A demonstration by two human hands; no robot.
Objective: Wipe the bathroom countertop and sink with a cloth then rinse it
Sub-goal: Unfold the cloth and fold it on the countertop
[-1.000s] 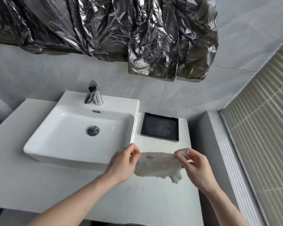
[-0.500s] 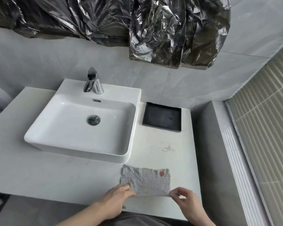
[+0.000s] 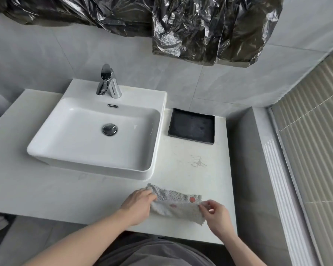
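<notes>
My left hand (image 3: 137,205) and right hand (image 3: 215,213) pinch opposite ends of the grey dotted cloth (image 3: 178,203) on the white stone countertop (image 3: 46,189).

Grey tiled wall (image 3: 181,77) at far side. Crumpled dark plastic sheeting (image 3: 210,25) hangs across its top. Beige slatted blind (image 3: 311,150) at right, white ribbed panel (image 3: 281,198) beside it. Even, soft daylight.

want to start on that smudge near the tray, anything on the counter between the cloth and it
Nothing visible. The cloth, pinched by the left hand and right hand, sits at the front edge; bare countertop runs up to the smudge. The black tray lies beyond it.
</notes>
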